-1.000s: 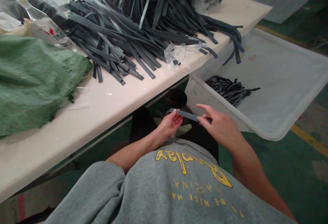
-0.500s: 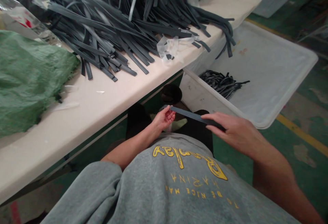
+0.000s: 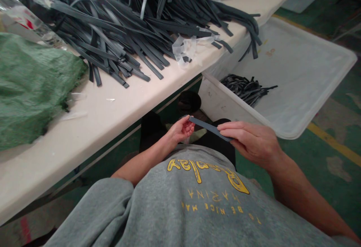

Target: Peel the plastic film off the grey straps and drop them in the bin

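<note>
A flat dark grey strip [image 3: 205,125] stretches between my two hands above my lap. My left hand [image 3: 183,129] pinches its far-left end, fingers curled. The fingers of my right hand [image 3: 251,141] close on the strip farther right, and its right end shows just under them. On the table lies a big tangled pile of similar dark strips [image 3: 113,32], some hanging over the edge above a white bin. Inside that bin [image 3: 304,58] is a smaller heap of dark strips [image 3: 246,89].
The pale table [image 3: 113,115] runs diagonally in front of me. A green woven sack [image 3: 34,89] covers its left part, with clear plastic [image 3: 36,21] behind. Scraps of translucent film [image 3: 184,47] lie by the strips. A yellow line [image 3: 335,144] marks the green floor.
My right hand has shifted left along the strip, closer to my left hand. My left hand still pinches the end. The view has moved slightly.
</note>
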Motion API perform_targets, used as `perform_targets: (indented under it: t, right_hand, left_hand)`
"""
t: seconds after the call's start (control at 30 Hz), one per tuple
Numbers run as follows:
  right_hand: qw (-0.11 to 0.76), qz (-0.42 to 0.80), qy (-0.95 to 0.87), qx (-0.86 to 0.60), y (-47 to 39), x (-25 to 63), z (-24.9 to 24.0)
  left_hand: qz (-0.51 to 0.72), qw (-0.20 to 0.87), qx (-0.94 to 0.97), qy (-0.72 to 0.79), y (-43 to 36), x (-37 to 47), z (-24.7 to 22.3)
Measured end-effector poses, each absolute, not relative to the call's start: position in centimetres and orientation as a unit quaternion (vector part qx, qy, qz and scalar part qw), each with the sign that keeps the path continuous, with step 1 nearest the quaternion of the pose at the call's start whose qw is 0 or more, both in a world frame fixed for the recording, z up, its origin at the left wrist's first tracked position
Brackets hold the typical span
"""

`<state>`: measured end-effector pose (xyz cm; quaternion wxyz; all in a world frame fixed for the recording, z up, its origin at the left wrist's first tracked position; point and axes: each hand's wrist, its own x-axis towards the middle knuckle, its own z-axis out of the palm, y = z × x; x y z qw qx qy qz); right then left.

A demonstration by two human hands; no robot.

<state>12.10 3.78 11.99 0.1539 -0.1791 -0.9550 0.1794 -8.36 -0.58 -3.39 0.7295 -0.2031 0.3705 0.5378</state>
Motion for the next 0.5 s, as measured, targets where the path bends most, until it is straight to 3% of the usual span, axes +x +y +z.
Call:
perform_targets:
  t: [0.2,0.37,0.5]
  right_hand:
    - [0.108,0.213,-0.953,-0.186,5.1,9.9,8.3]
    - [0.113,0.235,-0.948,-0.181,6.4,8.2,3.8]
    - [0.121,0.252,-0.927,-0.251,6.4,8.6,3.2]
  left_hand:
    - [0.519,0.751,-0.181,0.367,-0.8,-7.8,-2.5]
    - [0.517,0.779,-0.125,0.331,-1.4,-7.0,-1.8]
    - [0.515,0.803,-0.12,0.277,-1.7,-6.4,-1.6]
